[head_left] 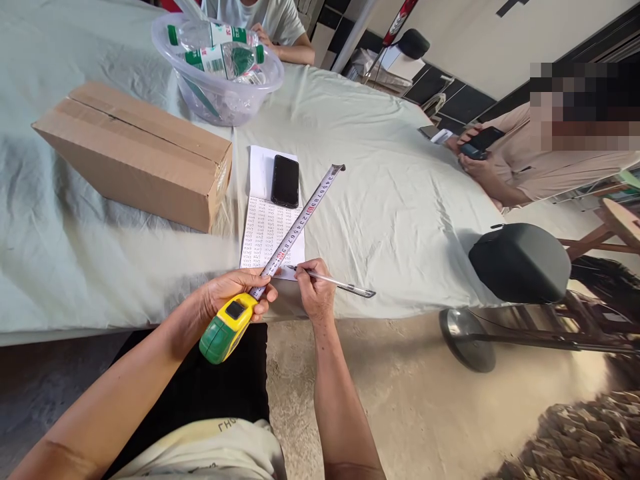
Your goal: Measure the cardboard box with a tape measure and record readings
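Note:
My left hand [240, 288] is closed round the blade of a yellow and green tape measure [227, 330], just past its case. The metal blade [300, 223] runs out up and to the right, over a sheet of paper, its hooked end free. A pen [345, 287] is pinched in my right hand [316, 287], tip at the lower right edge of the paper [263, 233]. Rows of small handwriting cover that sheet. On its upper part lies a black phone [285, 181], screen up.
A closed cardboard box [135, 153] lies on the cloth-covered table [380, 193], left of the paper. Behind it stands a clear plastic basin [220, 100] of bottles. One person sits across; another at right holds a device [480, 141]. A black case [520, 263] is at the right edge.

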A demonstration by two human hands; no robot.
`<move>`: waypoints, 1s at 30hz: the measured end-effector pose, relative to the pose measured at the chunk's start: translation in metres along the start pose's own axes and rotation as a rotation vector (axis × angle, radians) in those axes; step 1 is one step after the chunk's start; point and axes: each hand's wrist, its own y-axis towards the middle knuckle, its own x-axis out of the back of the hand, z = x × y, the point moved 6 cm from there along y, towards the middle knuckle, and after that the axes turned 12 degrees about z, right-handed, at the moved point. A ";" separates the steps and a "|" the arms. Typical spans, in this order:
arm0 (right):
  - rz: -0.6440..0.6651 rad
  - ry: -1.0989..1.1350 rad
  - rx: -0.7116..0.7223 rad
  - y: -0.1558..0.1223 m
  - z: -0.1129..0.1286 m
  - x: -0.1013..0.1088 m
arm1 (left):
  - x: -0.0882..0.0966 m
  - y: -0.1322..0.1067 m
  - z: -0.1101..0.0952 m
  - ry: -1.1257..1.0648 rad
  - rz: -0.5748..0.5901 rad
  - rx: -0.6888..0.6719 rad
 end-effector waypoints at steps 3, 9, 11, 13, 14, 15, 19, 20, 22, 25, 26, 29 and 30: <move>0.005 -0.019 0.003 0.000 0.001 0.000 | 0.000 0.000 0.000 0.005 0.006 -0.007; 0.019 0.002 0.012 0.001 0.001 -0.001 | 0.000 0.000 0.000 0.008 0.006 -0.005; 0.014 -0.017 0.016 0.000 0.001 -0.001 | 0.000 0.000 0.000 0.008 0.006 -0.008; 0.000 -0.023 0.019 0.000 0.001 0.000 | 0.000 0.000 0.000 0.006 0.009 -0.012; -0.012 -0.018 0.019 -0.001 0.000 0.001 | 0.000 0.000 0.000 0.005 0.009 -0.012; -0.025 -0.012 0.019 -0.001 0.000 0.002 | 0.000 0.000 0.000 0.005 0.008 -0.011; -0.040 -0.003 0.019 -0.002 0.000 0.003 | 0.000 -0.001 0.000 0.003 0.000 -0.017; -0.038 -0.005 0.020 -0.001 0.000 0.003 | -0.001 -0.001 0.000 0.002 0.002 -0.019; -0.036 -0.007 0.017 -0.001 0.001 0.002 | -0.001 -0.001 0.000 0.002 0.005 -0.018; -0.028 -0.022 0.002 0.000 0.001 0.002 | -0.001 -0.001 0.000 0.008 0.002 -0.021; -0.027 -0.028 -0.004 0.000 0.002 0.001 | -0.001 -0.001 -0.001 0.012 -0.001 -0.022; -0.032 -0.041 -0.013 0.001 0.002 0.002 | -0.001 -0.001 -0.001 0.022 -0.009 -0.027; -0.035 -0.041 -0.012 0.000 0.002 0.002 | -0.002 -0.001 -0.001 0.024 -0.011 -0.027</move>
